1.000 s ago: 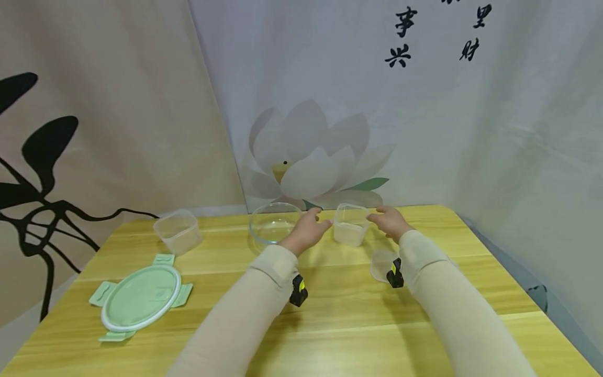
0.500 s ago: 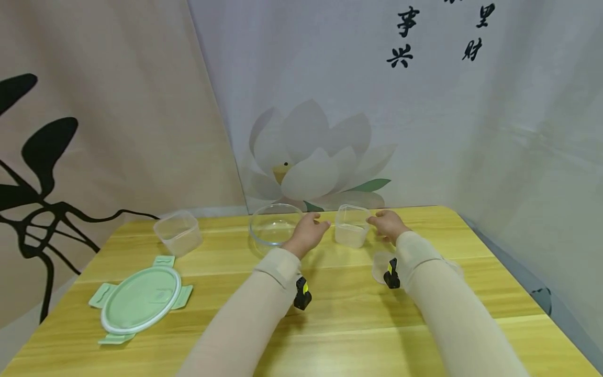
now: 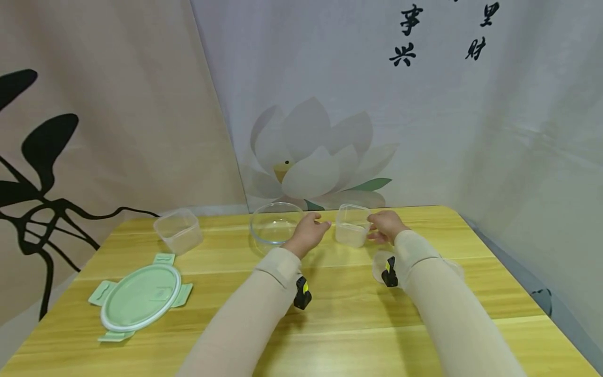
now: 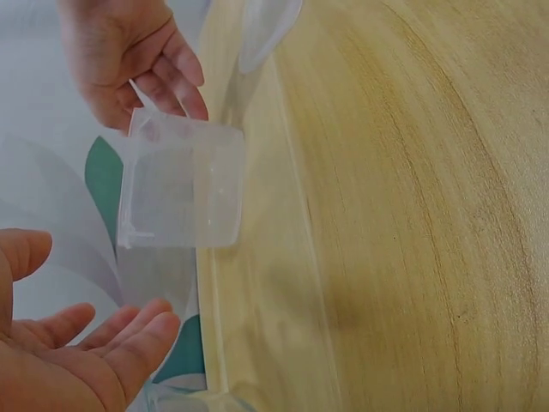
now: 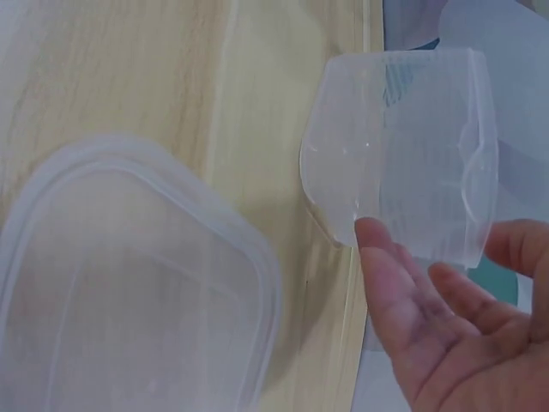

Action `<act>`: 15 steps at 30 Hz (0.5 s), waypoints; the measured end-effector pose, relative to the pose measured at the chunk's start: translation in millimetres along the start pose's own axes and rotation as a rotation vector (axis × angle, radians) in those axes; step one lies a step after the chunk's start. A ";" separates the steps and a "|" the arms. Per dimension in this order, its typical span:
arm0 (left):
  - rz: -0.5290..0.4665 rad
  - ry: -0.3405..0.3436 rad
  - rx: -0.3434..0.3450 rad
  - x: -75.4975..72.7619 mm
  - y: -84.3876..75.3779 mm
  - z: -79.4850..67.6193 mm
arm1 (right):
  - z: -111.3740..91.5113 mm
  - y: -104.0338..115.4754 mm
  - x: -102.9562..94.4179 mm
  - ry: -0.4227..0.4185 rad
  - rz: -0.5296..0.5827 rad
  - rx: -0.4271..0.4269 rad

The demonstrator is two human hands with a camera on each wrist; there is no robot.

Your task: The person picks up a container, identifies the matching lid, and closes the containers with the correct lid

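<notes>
A clear, squarish plastic container (image 3: 351, 233) stands upright near the table's far edge, between the two hands. My right hand (image 3: 387, 226) is at its right side; in the right wrist view the fingertips (image 5: 374, 233) meet the container wall and the thumb lies by the rim. Left of the container, my left hand (image 3: 308, 234) has its fingers loosely spread, palm toward it and a gap between. Behind that hand stands a round glass bowl (image 3: 264, 230), partly covered by it. A translucent lid (image 5: 154, 283) lies near the right wrist, mostly hidden by the sleeve in the head view.
A second clear plastic container (image 3: 181, 235) sits at the far left. In front of it lies a round green lid (image 3: 141, 297) with several clip flaps. The wooden table (image 3: 330, 335) ends at a printed curtain (image 3: 320, 104).
My left hand has shifted slightly right, a little nearer the container. The right hand's lower fingers have come down and in along the container's side. The container stays in place.
</notes>
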State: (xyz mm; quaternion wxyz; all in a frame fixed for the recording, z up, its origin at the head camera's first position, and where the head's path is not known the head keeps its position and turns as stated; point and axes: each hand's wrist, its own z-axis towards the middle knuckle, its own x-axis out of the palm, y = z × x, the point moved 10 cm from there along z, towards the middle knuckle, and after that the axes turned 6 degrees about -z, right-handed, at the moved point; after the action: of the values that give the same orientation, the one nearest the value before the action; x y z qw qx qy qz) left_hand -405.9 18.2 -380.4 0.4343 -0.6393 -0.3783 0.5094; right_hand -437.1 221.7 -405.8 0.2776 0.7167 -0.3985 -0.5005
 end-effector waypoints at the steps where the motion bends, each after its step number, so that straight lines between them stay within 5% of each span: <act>1: 0.002 0.002 0.001 0.3 0.1 0.1 | -0.2 0.0 -0.2 -0.005 0.000 0.003; 15: 0.021 0.048 -0.023 11.4 4.9 0.1 | 2.3 -1.9 -2.5 -0.040 -0.033 -0.010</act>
State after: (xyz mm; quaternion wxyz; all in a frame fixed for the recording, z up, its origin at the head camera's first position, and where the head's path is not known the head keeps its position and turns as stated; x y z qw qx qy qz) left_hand -403.5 27.1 -388.7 0.4305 -0.6602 -0.3667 0.4943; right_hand -439.2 224.7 -406.8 0.2652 0.7115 -0.3896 -0.5212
